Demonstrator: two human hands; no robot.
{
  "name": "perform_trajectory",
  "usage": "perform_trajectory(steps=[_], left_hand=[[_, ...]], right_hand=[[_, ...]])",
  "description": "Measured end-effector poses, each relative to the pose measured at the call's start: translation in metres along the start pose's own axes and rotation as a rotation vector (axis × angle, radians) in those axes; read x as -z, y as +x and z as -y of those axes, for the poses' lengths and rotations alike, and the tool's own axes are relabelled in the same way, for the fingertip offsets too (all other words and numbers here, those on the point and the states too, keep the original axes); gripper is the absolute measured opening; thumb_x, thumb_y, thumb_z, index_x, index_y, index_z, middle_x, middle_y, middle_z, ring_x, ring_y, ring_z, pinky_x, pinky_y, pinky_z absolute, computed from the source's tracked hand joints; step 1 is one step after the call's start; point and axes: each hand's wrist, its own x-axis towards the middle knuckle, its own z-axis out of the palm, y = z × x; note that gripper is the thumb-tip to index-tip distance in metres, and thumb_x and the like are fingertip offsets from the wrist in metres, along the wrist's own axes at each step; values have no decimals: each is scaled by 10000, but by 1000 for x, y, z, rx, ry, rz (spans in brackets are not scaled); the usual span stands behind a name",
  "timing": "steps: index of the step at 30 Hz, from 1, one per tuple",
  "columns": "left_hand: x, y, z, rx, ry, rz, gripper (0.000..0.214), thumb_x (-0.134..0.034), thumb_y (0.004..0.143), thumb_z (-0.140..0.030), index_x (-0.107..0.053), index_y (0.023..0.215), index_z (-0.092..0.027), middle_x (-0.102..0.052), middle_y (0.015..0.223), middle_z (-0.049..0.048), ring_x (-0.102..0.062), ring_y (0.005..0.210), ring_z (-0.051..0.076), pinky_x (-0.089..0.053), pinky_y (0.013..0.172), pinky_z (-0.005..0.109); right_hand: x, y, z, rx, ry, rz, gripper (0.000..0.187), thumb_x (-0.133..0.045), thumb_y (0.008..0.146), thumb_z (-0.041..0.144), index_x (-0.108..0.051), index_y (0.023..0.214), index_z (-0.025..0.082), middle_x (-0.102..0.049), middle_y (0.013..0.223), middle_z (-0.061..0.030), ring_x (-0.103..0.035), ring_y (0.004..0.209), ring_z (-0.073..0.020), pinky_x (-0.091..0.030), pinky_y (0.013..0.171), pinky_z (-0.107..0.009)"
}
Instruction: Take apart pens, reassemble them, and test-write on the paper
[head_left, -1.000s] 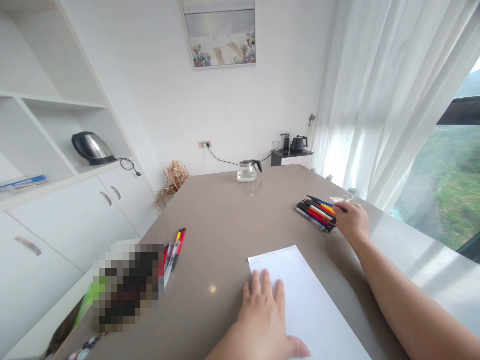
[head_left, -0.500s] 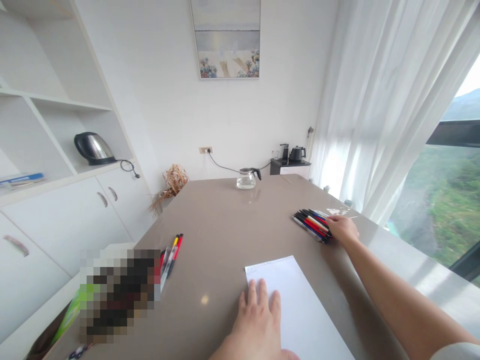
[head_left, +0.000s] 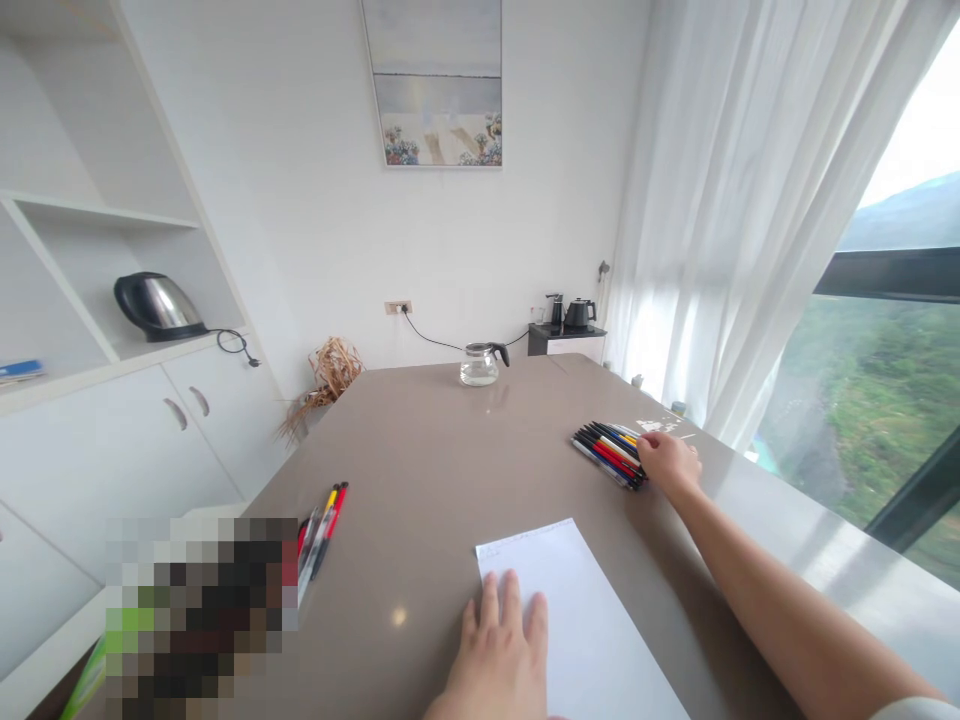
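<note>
My left hand (head_left: 499, 640) lies flat on a sheet of white paper (head_left: 592, 610), its fingers spread. Faint writing runs along the paper's far edge. At the right of the table, my right hand (head_left: 670, 462) is closed, with its fingertips at the near right ends of a row of pens (head_left: 606, 455). Black, red, white, blue and clear barrels lie side by side there. The fingers seem to pinch a pen at the end of this row; my hand covers most of it. Several other pens (head_left: 324, 530) lie together at the table's left side.
Toward the table's far edge stands a glass pot (head_left: 480, 368) with a black handle. White scraps (head_left: 660, 425) lie beyond my right hand. A blurred-out patch (head_left: 202, 620) covers the near left side. Long curtains (head_left: 697, 220) hang by the window.
The view has turned slightly right, so everything sits a little further left. My left hand stays on the paper. My right hand remains at the pens, where some barrels have shifted slightly.
</note>
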Motion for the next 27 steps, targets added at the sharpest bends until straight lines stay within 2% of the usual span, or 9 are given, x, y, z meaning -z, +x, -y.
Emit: perform_trajectory(steps=[4, 8, 10, 13, 16, 19, 21, 23, 27], left_hand=[[2, 1, -1, 7, 18, 13, 679, -454, 689, -445, -270, 1291, -189, -181, 1361, 164, -114, 1222, 382, -208, 906, 556], [13, 0, -11, 34, 75, 35, 758, -552, 618, -439, -293, 1281, -178, -197, 1352, 179, -136, 1213, 393, -228, 901, 548], [21, 0, -18, 50, 108, 76, 696, -536, 647, -366, -311, 1274, -166, -222, 1341, 188, -168, 1207, 387, -249, 906, 517], [30, 0, -27, 80, 164, 99, 547, -407, 725, -192, -332, 1266, -177, -278, 1323, 178, -217, 1204, 357, -284, 898, 477], [34, 1, -29, 77, 186, 100, 537, -417, 729, -203, -341, 1261, -182, -317, 1305, 175, -241, 1195, 354, -303, 882, 464], [38, -2, -22, 5, 139, 20, 573, -561, 642, -411, -459, 1165, -199, -449, 1192, 148, -363, 1105, 346, -332, 852, 439], [45, -6, -14, -18, 92, -66, 481, -580, 609, -488, -548, 1013, -229, -538, 1031, 89, -463, 976, 287, -361, 814, 392], [53, -8, -3, 32, 88, -190, 336, -502, 698, -468, -565, 933, -236, -555, 947, 57, -481, 928, 239, -362, 795, 349], [66, -6, 38, 238, 94, -306, 311, -381, 793, -419, -555, 947, -212, -573, 885, 66, -503, 892, 211, -368, 745, 304]], right_hand=[[-5, -31, 35, 185, 77, 102, 301, -364, 741, 310, -625, 766, 164, -604, 714, -67, -500, 662, -169, -341, 566, -250], [-29, -90, 69, 405, 178, 349, 247, -425, 722, 279, -607, 613, 152, -565, 533, -4, -453, 503, -98, -297, 462, -191], [-41, -119, 78, 459, 215, 427, 230, -426, 725, 249, -602, 609, 157, -570, 528, 14, -438, 477, -76, -283, 444, -173], [-53, -144, 78, 522, 226, 450, 224, -405, 731, 193, -583, 599, 155, -576, 558, 8, -429, 499, -72, -268, 454, -172], [-57, -149, 73, 588, 218, 446, 234, -381, 753, 192, -561, 608, 155, -575, 589, -2, -425, 516, -71, -260, 469, -175], [-57, -148, 71, 639, 203, 444, 220, -382, 751, 187, -539, 598, 161, -562, 584, 3, -411, 509, -71, -252, 474, -180], [-56, -149, 71, 674, 191, 447, 226, -380, 748, 188, -514, 568, 164, -543, 560, 7, -396, 496, -75, -249, 476, -186], [-57, -151, 71, 675, 191, 451, 262, -361, 768, 220, -491, 547, 167, -521, 534, 8, -390, 486, -82, -251, 479, -195], [-57, -151, 71, 694, 222, 525, 286, -338, 787, 272, -482, 558, 181, -504, 525, 13, -408, 488, -99, -263, 484, -207]])
